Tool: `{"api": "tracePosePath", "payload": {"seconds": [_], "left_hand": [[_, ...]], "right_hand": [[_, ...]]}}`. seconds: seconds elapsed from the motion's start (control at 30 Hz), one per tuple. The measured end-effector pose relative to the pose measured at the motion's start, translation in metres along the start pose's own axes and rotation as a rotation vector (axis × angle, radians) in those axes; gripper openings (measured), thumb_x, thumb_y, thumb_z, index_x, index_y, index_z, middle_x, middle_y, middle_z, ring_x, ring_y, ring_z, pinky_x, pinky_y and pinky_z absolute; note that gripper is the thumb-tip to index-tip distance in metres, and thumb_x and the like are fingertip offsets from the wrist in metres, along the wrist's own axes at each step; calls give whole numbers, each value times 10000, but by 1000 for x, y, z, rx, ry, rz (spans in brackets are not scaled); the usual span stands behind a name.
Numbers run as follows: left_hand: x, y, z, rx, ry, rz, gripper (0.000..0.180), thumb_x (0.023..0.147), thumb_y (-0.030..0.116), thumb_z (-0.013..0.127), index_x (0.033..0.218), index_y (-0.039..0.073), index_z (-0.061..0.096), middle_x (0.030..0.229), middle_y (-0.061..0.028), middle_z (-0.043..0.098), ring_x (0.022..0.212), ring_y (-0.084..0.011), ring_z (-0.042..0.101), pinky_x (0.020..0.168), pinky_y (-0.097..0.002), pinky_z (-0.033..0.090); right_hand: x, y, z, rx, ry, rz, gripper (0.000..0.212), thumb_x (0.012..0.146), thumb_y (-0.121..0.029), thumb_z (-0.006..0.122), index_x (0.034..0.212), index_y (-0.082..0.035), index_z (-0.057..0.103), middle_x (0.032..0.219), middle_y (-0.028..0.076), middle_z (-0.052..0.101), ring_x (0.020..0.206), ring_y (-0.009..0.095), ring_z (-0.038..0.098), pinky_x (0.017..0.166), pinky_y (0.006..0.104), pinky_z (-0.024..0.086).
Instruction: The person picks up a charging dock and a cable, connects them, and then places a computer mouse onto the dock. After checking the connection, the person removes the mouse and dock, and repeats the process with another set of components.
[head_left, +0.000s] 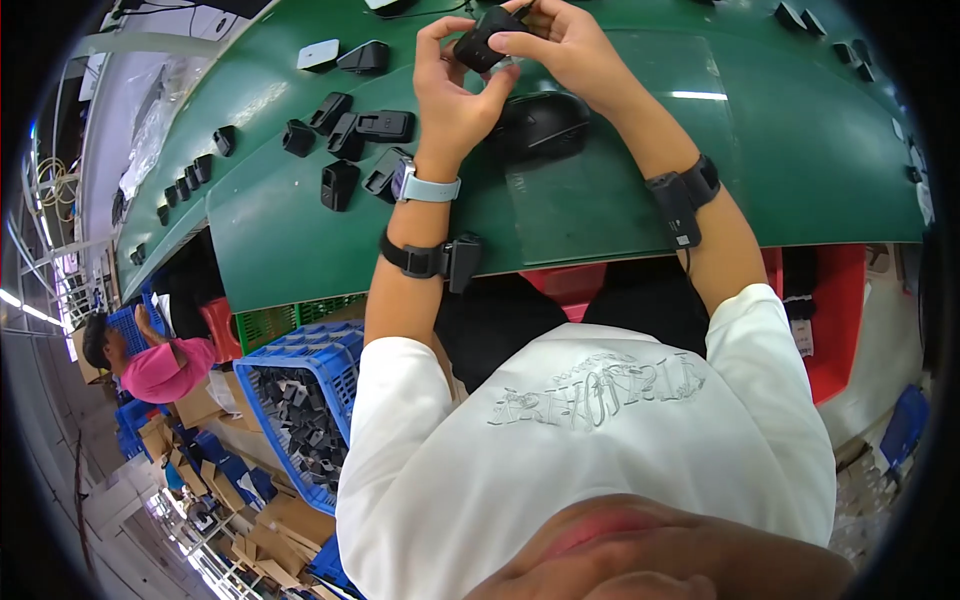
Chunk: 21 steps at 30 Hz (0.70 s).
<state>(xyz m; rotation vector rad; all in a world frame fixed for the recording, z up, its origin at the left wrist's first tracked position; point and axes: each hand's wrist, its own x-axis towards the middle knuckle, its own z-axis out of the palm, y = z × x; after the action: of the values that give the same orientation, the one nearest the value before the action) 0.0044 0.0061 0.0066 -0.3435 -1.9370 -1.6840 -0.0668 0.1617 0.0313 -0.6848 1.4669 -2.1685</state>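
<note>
At the far middle of the green table [620, 190], both hands are closed on one small black plastic housing [482, 45]. My left hand [450, 100] grips its near left side, with fingers curled round and the thumb below. My right hand [570, 45] holds it from the right, thumb laid across its face. A thin dark piece shows at the housing's far end by my right fingers, too small to name. Just below the hands lies a larger rounded black shell [542, 127]. Several similar black housings [385, 126] lie in a loose group left of my left forearm.
Farther left stand a white-topped piece [319, 55] and a row of small black parts [187, 182]. Under the table edge are a blue crate [345, 370] full of dark parts and a red bin [848, 330]. A person in pink [168, 370] sits at the left, near cardboard boxes.
</note>
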Motion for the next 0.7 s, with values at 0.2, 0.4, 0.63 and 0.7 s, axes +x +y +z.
{"api": "tracePosePath", "payload": {"seconds": [0.2, 0.4, 0.63, 0.7], "left_hand": [[-2, -8, -2, 36, -3, 2, 520, 804, -91, 761, 1240, -8, 490, 1051, -156, 687, 930, -184, 701, 797, -271, 586], [5, 13, 6, 12, -53, -182, 568, 875, 52, 710, 1361, 31, 416, 1198, -106, 601, 1107, -205, 599, 968, -324, 472], [8, 22, -29, 520, 125, 206, 396, 724, 25, 805, 1066, 22, 607, 965, -108, 672, 927, -240, 685, 789, -331, 550], [5, 18, -11, 618, 183, 299, 334, 685, 84, 792, 985, 45, 649, 929, -149, 645, 874, -345, 655, 773, -404, 534]], "right_hand": [[-2, 5, -1, 104, -17, 55, 299, 879, -73, 764, 1130, -20, 611, 1027, 47, 684, 902, 115, 658, 787, 270, 557], [6, 9, -10, 67, -16, 55, 268, 892, -68, 747, 1124, -16, 621, 1021, 54, 692, 898, 128, 671, 797, 270, 556], [18, 16, 14, -166, -44, 30, 455, 899, -179, 743, 1288, 7, 599, 1166, 64, 643, 1057, 125, 609, 942, 276, 489], [5, 11, 8, -310, -1, -6, 496, 930, -219, 706, 1323, 53, 575, 1215, 125, 655, 1103, 186, 629, 971, 296, 486]]}}
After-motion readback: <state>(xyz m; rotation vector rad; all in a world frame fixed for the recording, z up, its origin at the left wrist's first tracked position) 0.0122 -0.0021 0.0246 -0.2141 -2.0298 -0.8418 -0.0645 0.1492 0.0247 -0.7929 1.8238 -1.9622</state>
